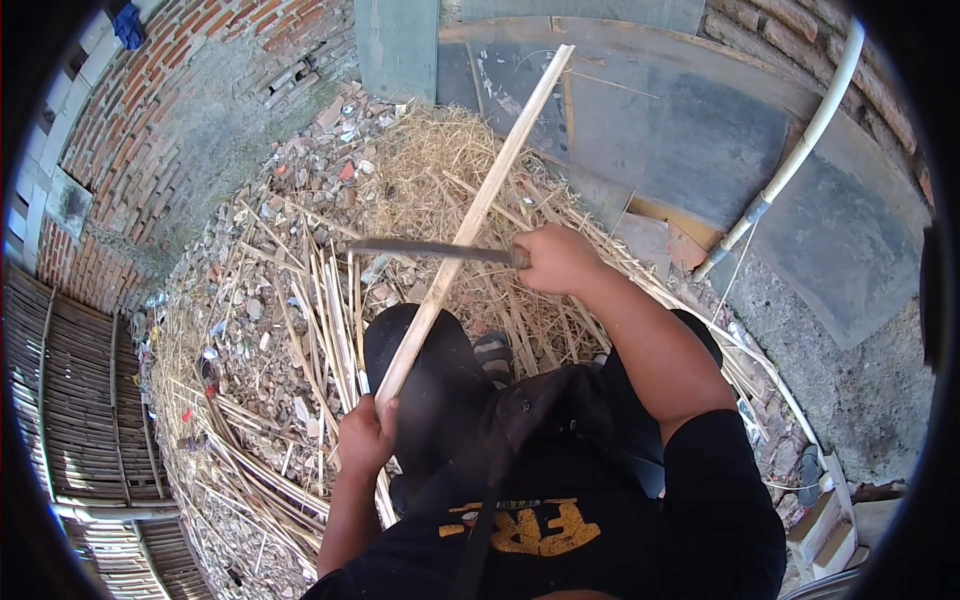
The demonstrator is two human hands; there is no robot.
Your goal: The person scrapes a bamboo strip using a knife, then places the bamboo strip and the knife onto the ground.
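Black shirt cloth fills the bottom of the view, its yellowish chest print partly covered by a dark strap. The lower torso runs out of frame. Below the shirt, the dark trousers show at both knees; between them a striped grey sock or shoe peeks out, too covered to say which.

The left hand grips the low end of a pale strip, thumb laid against it and fingers curled round; the curled fingertips are hidden, as is the strip's very end. From there the strip slants up and right, between the knees and over the straw, its top end in front of the grey panels.

The right hand is closed round the handle of a knife, fingers wrapped tight and covering most of the handle. The dark blade points left and crosses the strip near its middle; whether the edge bites into it cannot be told.

More strips lie left of the knees among rubble, many overlapping too closely to separate. A slatted screen at far left and a pale pipe at upper right are cut by the dark rim.
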